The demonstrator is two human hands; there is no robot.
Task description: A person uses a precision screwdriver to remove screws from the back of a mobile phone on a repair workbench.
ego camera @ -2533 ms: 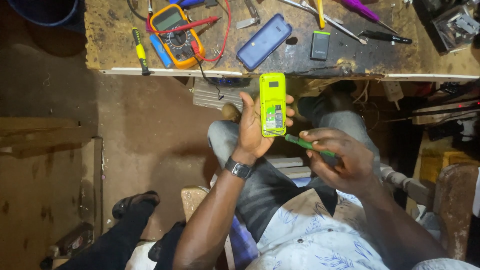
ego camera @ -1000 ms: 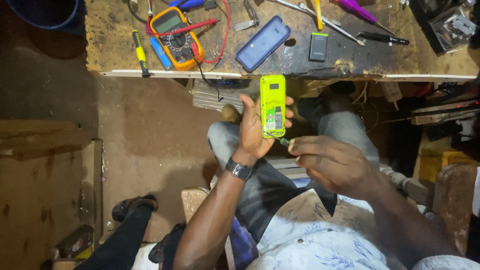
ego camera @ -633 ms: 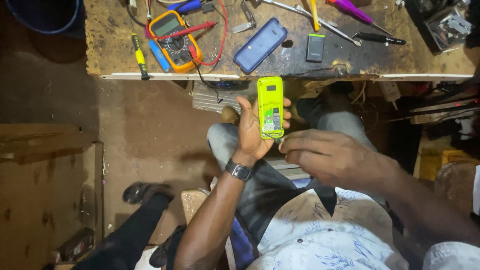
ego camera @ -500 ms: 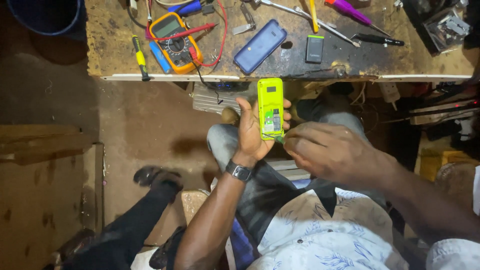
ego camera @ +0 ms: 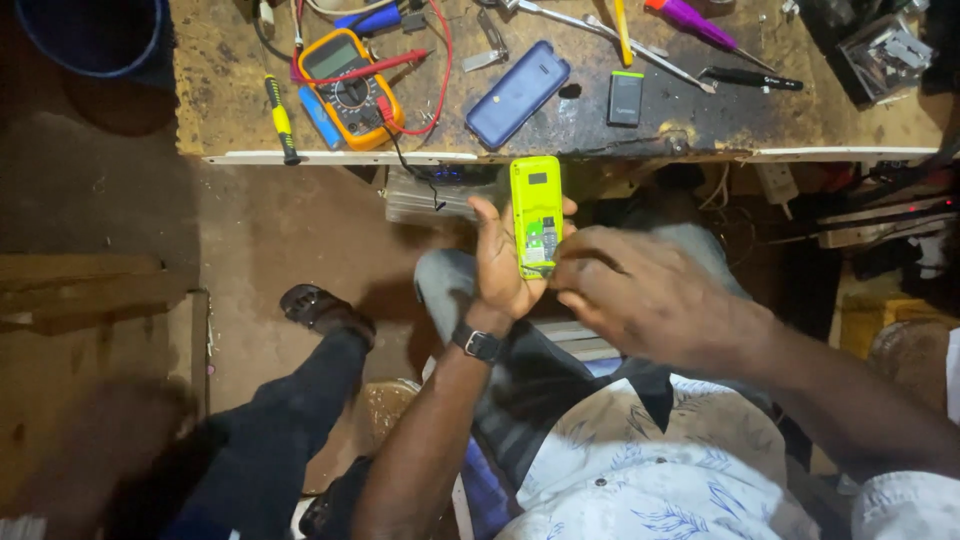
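1. A scarred, stained wooden workbench [ego camera: 700,125] with a pale front edge runs across the top; below it is a bare brown earthen floor [ego camera: 110,210], dimly lit.
2. At far left a dark blue bucket [ego camera: 90,35] stands on the floor beside the bench, and a wooden board [ego camera: 90,300] lies lower left.
3. On the bench, left to right: a yellow-and-black screwdriver [ego camera: 279,120], an orange multimeter [ego camera: 350,88] with red lead, a dark blue phone [ego camera: 517,94] lying slantwise, a small black battery [ego camera: 626,98], metal tweezers [ego camera: 600,26], a purple-handled screwdriver [ego camera: 700,22] and a black pen-like tool [ego camera: 750,78].
4. A person's dark-trousered leg and sandalled foot [ego camera: 318,308] stand on the floor at left.
5. The left hand [ego camera: 503,265], with a black wristwatch [ego camera: 478,343], grips a lime-green phone [ego camera: 535,212] upright, its back open, just below the bench edge, over the lap.
6. The right hand [ego camera: 640,295] has fingers curled closed, tips at the phone's lower right edge; whether they pinch anything cannot be told.
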